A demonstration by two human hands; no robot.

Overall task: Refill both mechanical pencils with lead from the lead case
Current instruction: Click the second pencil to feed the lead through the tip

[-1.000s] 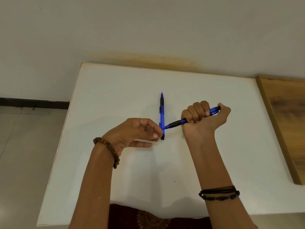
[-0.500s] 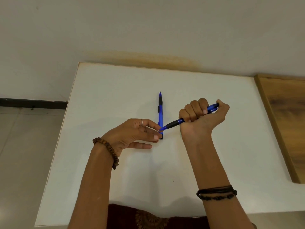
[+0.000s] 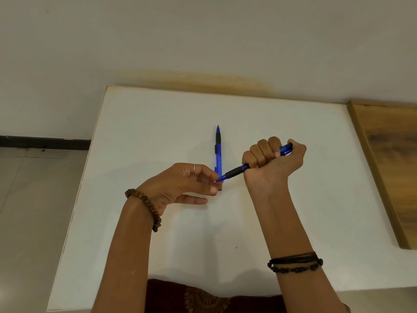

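Holding: my right hand (image 3: 269,158) is fisted round the pencil (image 3: 237,171), thumb over its cap end, tip aimed left and slightly down.
Left hand (image 3: 187,181): thumb and forefinger nearly closed at the tip; whether they pinch a lead I cannot tell, too thin to see. Other fingers loose, one stretched along the table (image 3: 140,132).
Tip: a short pale point shows at the nose, just touching my left fingertips.
Second pencil (image 3: 218,152): flat on the table, tip pointing away from me, its near end hidden behind my left fingers and the held pencil.
Lead case: not in view.
Step, my guess: feeding or seating lead at the tip while the thumb works the cap.
Handling: pencil light, stiff plastic; the black rubber grip is the sure hold, the blue barrel is slicker.
Lead: brittle, snaps under any side load; keep it straight in line with the nose.
Risk: pushing at an angle breaks it; a dropped lead would be hard to spot.
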